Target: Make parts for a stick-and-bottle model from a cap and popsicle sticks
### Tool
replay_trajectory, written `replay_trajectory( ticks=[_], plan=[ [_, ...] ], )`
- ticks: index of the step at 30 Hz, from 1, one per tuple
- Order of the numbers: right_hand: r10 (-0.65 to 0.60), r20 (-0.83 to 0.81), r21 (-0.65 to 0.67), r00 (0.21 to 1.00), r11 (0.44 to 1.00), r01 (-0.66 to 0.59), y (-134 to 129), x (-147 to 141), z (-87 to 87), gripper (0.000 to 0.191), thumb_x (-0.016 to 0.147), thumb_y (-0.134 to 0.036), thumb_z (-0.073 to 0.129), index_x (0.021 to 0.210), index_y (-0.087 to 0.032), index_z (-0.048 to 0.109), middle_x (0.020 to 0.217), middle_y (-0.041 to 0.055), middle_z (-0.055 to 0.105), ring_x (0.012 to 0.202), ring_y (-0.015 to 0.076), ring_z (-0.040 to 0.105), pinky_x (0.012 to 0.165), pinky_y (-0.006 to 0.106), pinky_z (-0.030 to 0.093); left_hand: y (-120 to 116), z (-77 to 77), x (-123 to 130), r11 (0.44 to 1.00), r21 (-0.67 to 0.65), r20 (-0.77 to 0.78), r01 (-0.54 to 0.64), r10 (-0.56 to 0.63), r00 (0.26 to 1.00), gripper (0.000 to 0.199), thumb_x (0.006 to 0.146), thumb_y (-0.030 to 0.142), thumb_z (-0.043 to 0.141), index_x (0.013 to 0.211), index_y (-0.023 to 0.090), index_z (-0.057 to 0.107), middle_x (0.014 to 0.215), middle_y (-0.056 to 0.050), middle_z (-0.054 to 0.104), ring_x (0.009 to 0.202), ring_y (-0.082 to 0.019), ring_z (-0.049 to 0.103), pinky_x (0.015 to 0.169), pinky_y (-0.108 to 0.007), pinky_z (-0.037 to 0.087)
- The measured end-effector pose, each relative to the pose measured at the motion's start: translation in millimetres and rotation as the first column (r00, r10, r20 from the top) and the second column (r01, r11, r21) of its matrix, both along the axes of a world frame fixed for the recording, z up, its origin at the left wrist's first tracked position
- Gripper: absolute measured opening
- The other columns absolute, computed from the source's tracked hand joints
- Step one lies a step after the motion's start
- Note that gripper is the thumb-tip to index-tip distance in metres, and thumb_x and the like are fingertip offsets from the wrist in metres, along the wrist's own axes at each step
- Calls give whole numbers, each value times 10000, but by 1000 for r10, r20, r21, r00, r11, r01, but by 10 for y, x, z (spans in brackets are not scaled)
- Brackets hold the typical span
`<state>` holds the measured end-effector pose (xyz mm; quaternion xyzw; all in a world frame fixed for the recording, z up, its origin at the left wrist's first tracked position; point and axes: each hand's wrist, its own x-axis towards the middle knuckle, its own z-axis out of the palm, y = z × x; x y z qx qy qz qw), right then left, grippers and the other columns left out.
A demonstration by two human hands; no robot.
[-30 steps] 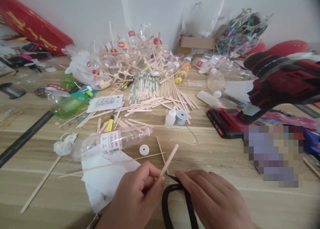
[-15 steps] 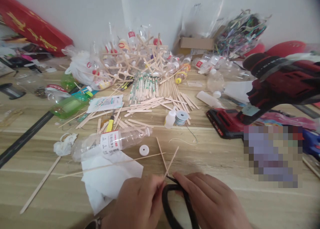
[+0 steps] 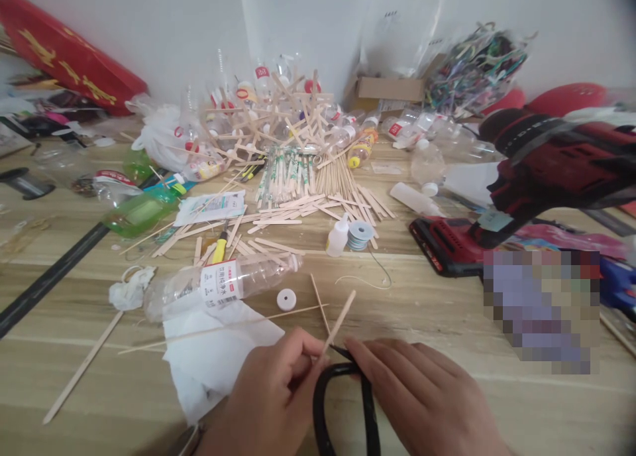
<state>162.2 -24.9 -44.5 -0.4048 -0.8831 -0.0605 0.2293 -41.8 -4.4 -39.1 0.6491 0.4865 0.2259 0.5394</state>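
Pinched between the fingers of my left hand (image 3: 278, 390) is a flat wooden stick (image 3: 340, 318), its free end slanting up and to the right. My right hand (image 3: 422, 393) is closed on black-handled scissors (image 3: 320, 409), whose dark tip reaches toward the stick beside my left fingertips. Another thin wooden stick (image 3: 318, 300) lies on the table just beyond the fingertips. A round white cap (image 3: 286, 300) and a thin skewer (image 3: 268, 315) lie to the left of it. White paper (image 3: 199, 370) lies beside my left hand, partly hidden by it.
A clear bottle (image 3: 248, 280) lies front left, with a yellow-handled tool (image 3: 219, 247) behind. A glue bottle (image 3: 337, 236) and a wire spool (image 3: 360, 234) stand mid-table. Many sticks (image 3: 293, 171) and bottles fill the back. A red-black drill (image 3: 527, 177) stands at right.
The stick in my left hand has turned so that its broad face shows. The scissors' handles have shifted slightly left and up, and my left fingers have moved up a little.
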Motion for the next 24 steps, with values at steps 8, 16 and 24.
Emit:
replay_trajectory(
  ticks=[8, 16, 24],
  plan=[
    [44, 82, 108, 996, 993, -53, 85, 82, 77, 422, 1049, -126, 194, 1185, -132, 594, 970, 36, 769, 885, 170, 694, 751, 320, 469, 56, 0, 22, 955, -291, 122, -62, 101, 987, 351, 891, 501, 509, 970, 176, 618, 491, 90, 431, 414, -85, 394, 397, -179, 253],
    [-148, -6, 44, 989, 988, 148, 305, 383, 59, 330, 1042, -246, 308, 1002, -161, 624, 737, 52, 731, 607, 187, 696, 541, 295, 486, 113, 20, -40, 936, -335, 165, -106, 169, 972, 304, 896, 522, 488, 865, 220, 508, 431, 113, 440, 318, -54, 274, 327, -151, 210],
    [-434, -7, -606, 901, 719, 341, 455, 508, 15, 379, 964, -369, 363, 647, -239, 526, 554, 13, 653, 511, 189, 641, 504, 280, 462, 83, -14, -25, 947, -310, 229, -83, 159, 960, 213, 903, 374, 466, 756, 222, 438, 533, 82, 472, 432, -69, 354, 427, -179, 278]
  ],
)
